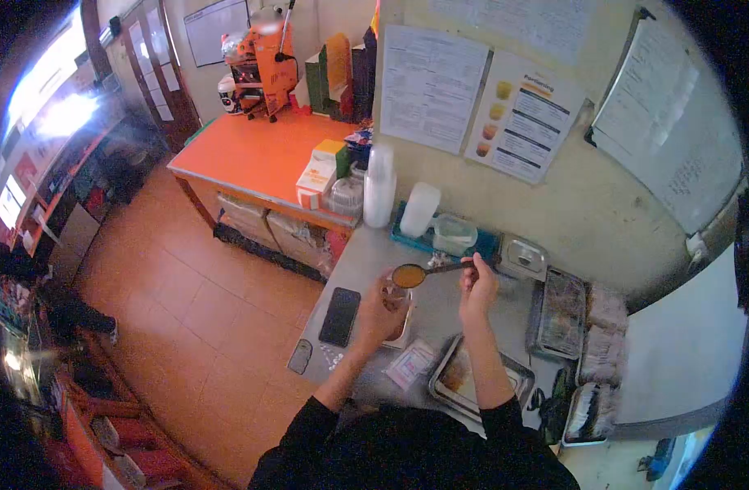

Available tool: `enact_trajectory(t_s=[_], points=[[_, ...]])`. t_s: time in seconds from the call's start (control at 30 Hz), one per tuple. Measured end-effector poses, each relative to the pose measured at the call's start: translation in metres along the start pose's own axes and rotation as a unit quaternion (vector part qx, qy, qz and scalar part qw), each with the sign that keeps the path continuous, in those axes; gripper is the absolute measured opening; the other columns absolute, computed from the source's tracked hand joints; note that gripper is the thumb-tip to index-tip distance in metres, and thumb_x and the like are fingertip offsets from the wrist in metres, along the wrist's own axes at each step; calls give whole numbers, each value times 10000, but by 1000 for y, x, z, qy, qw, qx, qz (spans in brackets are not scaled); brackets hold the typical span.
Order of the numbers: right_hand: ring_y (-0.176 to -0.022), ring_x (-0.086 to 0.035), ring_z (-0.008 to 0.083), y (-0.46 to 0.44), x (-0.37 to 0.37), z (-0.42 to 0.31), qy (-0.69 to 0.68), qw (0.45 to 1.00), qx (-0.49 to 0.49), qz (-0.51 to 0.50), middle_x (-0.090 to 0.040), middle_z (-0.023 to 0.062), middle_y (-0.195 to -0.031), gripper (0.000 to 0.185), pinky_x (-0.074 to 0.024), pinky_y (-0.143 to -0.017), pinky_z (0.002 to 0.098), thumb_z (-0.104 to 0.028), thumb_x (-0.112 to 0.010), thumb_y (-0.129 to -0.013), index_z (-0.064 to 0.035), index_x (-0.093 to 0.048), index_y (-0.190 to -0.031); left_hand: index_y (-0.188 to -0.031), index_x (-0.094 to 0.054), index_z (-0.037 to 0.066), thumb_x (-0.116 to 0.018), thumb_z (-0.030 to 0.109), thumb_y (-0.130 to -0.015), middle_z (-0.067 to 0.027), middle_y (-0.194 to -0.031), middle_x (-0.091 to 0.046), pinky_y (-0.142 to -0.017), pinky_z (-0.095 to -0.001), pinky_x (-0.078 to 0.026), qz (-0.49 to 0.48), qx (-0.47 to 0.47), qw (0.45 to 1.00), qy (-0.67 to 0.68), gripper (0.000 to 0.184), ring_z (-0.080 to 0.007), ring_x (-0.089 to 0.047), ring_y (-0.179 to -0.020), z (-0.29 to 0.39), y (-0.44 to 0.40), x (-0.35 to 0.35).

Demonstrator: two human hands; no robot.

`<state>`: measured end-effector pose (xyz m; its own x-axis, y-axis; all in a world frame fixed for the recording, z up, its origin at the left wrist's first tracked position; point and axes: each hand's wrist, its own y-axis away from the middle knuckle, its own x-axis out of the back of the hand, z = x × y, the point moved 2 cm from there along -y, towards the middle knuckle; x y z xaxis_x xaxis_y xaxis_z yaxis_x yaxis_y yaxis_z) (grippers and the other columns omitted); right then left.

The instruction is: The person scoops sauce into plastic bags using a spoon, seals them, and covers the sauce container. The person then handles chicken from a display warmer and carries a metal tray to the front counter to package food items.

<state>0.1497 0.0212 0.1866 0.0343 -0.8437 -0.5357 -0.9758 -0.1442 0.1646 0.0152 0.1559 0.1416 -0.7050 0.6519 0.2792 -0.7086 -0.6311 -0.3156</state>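
Note:
My right hand [478, 286] is closed around the dark handle of a ladle [409, 276]. Orange-brown food fills its round bowl, which is held level above the steel table. Just below the bowl, my left hand [383, 310] is wrapped round what looks like a small clear cup, mostly hidden by the fingers. Under that hand a pale flat item with a reddish-brown surface [402, 328] shows in part. A black phone [339, 317] lies to the left of my left hand. Near my right forearm sits a steel tray [517, 379] with brown residue inside.
Stacked clear cups [380, 188] stand by the wall, beside a teal tray [403, 234] with plastic containers. A lidded steel pan [523, 257] and a covered tray [561, 314] are at the right. A plastic packet [410, 364] lies near the front edge. An orange-topped table [260, 159] adjoins.

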Motion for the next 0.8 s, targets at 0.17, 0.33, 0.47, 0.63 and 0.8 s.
enact_trajectory(t_s=[0.17,0.33,0.47,0.63,0.8], points=[[-398,-349,49,2,-1,-4,31,999,31,15,-448,-23,-504,232,-237,-379,205,-221,-597,-835,-11,-610,-736,-1240,-425,97,-755,159,-637,-113,-942,-616,-595,-305,-509,-23,14,1000,11,690,-192,-638,-662,8,0,-1],[-394,-359,63,0,-1,-7,64,995,72,0,-449,-21,-493,277,-230,-373,219,-270,-584,-836,-34,-613,-693,-1272,-395,112,-743,115,-625,-100,-970,-586,-564,-287,-495,-31,16,999,-2,735,-167,-616,-607,2,0,-3],[-389,-354,62,5,-6,-13,71,994,81,9,-445,-22,-490,277,-229,-372,222,-274,-586,-833,-37,-612,-691,-1245,-432,135,-766,210,-633,-122,-894,-630,-616,-312,-523,-14,22,1000,-10,702,-203,-639,-669,4,-1,-1],[-409,-348,45,6,-9,-17,76,994,84,6,-436,-26,-499,251,-232,-387,204,-234,-593,-837,-20,-616,-707,-1248,-429,121,-754,195,-641,-135,-949,-618,-624,-309,-526,-16,26,999,11,693,-202,-649,-706,3,-1,-2],[-407,-344,43,6,-13,-21,87,992,90,12,-429,-30,-497,267,-226,-386,201,-254,-594,-840,-26,-614,-702,-1255,-424,117,-738,186,-652,-151,-931,-611,-612,-307,-530,-15,1,1000,-6,683,-209,-652,-718,2,-1,0]])
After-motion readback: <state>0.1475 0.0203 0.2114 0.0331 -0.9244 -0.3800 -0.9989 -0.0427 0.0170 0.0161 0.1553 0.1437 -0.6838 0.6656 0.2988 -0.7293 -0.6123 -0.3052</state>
